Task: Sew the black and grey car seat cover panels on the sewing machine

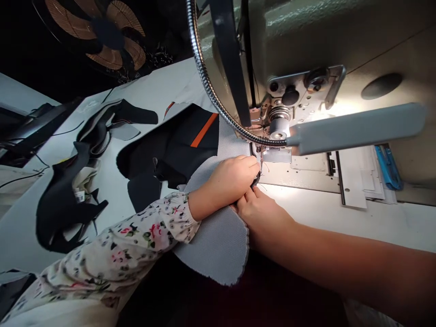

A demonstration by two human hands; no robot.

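A grey mesh fabric piece (218, 247) joined to a black panel (160, 145) with an orange stripe (204, 130) lies at the sewing machine (316, 41). My left hand (235, 176), in a floral sleeve, is closed on the fabric's edge just in front of the needle area. Close below it, my right hand (262, 211) pinches the same edge, its fingers almost touching the left ones. A narrow black strip (255, 180) shows along that edge between the hands and the presser foot area. The fingertips of both hands are partly hidden.
A flexible lamp neck (200, 59) curves over the work to a long grey lamp head (361, 127). Cut dark fabric pieces (56, 204) lie on the white table at left. Papers (354, 175) and a blue tool (388, 167) are at right. A fan (109, 34) stands behind.
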